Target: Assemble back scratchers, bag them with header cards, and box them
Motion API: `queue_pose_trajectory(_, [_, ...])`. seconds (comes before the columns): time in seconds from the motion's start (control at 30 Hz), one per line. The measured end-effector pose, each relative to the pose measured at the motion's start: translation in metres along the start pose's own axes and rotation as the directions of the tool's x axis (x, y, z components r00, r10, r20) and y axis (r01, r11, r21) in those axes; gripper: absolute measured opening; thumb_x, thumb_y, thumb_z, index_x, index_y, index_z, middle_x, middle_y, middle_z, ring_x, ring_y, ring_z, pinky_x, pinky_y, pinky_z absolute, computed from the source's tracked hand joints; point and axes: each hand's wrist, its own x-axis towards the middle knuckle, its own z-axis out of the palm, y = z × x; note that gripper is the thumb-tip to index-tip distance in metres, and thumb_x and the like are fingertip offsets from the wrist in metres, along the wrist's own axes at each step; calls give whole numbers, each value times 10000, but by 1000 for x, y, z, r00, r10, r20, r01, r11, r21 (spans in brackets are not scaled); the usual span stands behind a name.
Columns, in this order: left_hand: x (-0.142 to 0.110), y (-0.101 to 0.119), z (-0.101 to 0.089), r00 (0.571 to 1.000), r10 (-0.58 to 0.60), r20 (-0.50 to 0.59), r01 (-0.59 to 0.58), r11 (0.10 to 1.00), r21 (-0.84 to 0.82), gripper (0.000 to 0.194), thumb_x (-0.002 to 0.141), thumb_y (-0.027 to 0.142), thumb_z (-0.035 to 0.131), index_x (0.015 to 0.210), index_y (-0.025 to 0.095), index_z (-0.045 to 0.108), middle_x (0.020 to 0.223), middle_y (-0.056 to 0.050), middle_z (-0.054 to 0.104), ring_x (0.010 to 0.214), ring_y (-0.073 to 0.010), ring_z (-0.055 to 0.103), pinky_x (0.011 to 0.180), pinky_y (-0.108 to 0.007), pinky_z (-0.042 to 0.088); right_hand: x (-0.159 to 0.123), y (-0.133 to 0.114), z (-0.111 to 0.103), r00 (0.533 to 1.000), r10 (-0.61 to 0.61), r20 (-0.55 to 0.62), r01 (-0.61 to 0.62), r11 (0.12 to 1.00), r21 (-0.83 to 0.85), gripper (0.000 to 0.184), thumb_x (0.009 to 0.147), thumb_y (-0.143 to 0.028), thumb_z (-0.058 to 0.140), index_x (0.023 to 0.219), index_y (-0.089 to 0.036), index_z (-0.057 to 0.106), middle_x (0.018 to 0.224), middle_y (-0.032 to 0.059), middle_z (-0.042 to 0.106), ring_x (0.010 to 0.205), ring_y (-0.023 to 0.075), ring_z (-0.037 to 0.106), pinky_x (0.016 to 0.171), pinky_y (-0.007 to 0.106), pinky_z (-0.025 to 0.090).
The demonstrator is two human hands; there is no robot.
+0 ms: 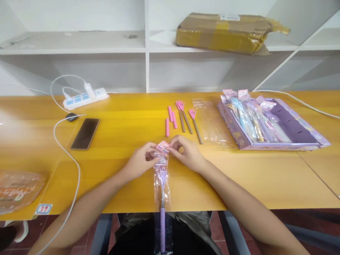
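Note:
A purple back scratcher (163, 226) lies inside a clear plastic bag (166, 194) that reaches over the table's front edge toward my lap. At the bag's top is a small pink printed card (162, 147). My left hand (144, 159) pinches the card and bag top from the left, and my right hand (187, 153) pinches the card's right edge. Just beyond my hands lie several loose pink handle tubes (167, 127) and three pink-headed metal back scratcher rods (195, 125). Clear empty bags (212, 124) lie flat to their right.
An open purple box (277, 147) holding bagged scratchers stands at the right. Towards the left are a phone (85, 133), a power strip (85, 98), a white cable (78, 172) and an orange package (13, 191). A taped carton (221, 33) sits on the shelf behind.

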Motion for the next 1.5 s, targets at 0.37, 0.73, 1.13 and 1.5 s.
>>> queue_pose_trajectory(0.37, [-1,4,0,1000,9,-10,-10,1000,-17,321,901,309,779,1162,191,635,1061,-70,775,931,-190,717,867,-334,542,2,-4,-5,979,-171,111,177,983,-49,138,1070,-352,599,1078,-238,676,925,49,663,736,168,603,690,325,535])
queue_pose_trajectory(0.73, [1,8,-8,999,5,-42,-4,1000,28,311,1024,467,602,1043,178,714,1014,-65,764,938,-205,712,866,-328,533,3,-11,-6,966,-196,168,199,980,1,135,1066,-319,600,1120,-250,703,982,60,647,823,186,639,748,344,556])
queue_pose_trajectory(1.13, [0,7,-5,993,-26,-113,32,998,53,299,999,468,642,968,180,718,966,-71,788,915,-215,730,858,-332,541,-3,-19,-9,940,-161,302,152,987,54,223,1057,-342,601,1223,-274,733,1058,69,587,800,174,612,770,356,600])
queue_pose_trajectory(1.5, [0,6,-5,989,-36,-142,34,999,-15,285,1010,450,632,985,177,708,1005,-81,796,958,-222,751,901,-349,556,-3,-17,-10,951,-177,255,173,984,39,200,1047,-309,598,1204,-282,719,1093,86,605,875,210,637,790,388,606])
